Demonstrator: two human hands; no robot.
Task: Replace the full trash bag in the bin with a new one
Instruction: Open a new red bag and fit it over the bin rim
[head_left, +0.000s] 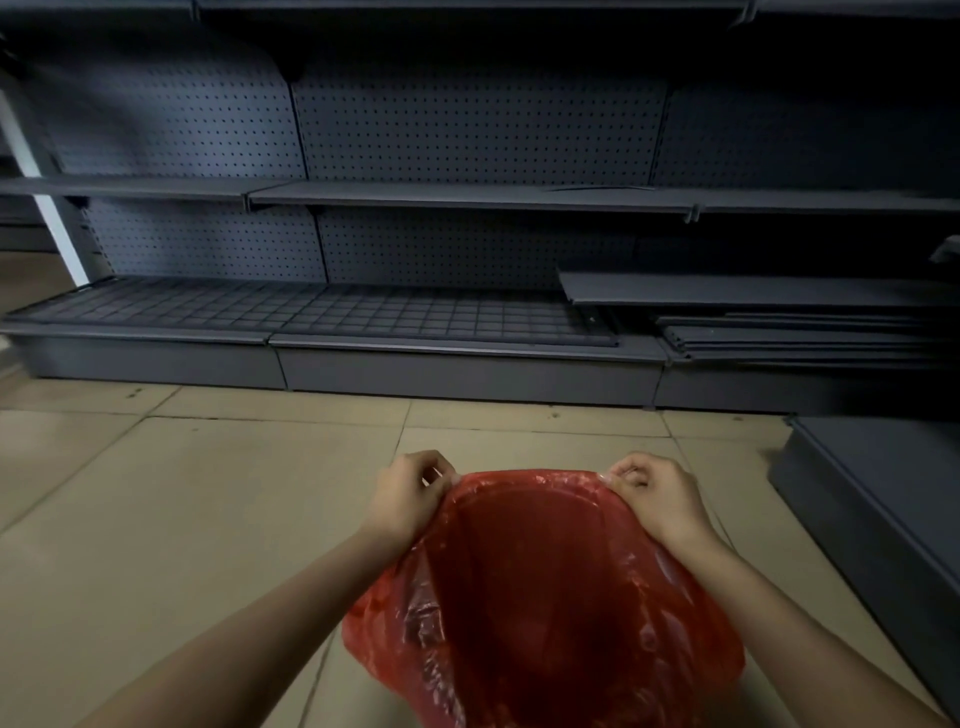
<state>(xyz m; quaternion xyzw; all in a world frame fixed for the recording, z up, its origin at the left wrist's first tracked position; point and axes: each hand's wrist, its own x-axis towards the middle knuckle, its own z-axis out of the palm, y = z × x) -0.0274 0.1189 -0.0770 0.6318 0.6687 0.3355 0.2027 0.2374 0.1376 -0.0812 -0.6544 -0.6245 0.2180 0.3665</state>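
A translucent red trash bag (540, 597) is spread wide in front of me, low in the head view. Its mouth is stretched between both hands. My left hand (410, 493) pinches the bag's far left edge, and my right hand (657, 496) pinches the far right edge. A round dark shape shows through the plastic, like the rim of a bin underneath, but the bin itself is hidden by the bag. The lower folds of the bag hang crumpled towards me.
Dark grey shop shelving (467, 197) with pegboard backs runs across the far side. A wire-grid base shelf (322, 312) sits low. Loose shelf boards (779, 332) are stacked at the right. A grey shelf base (872, 499) juts out on the right. The floor (182, 519) is beige tile.
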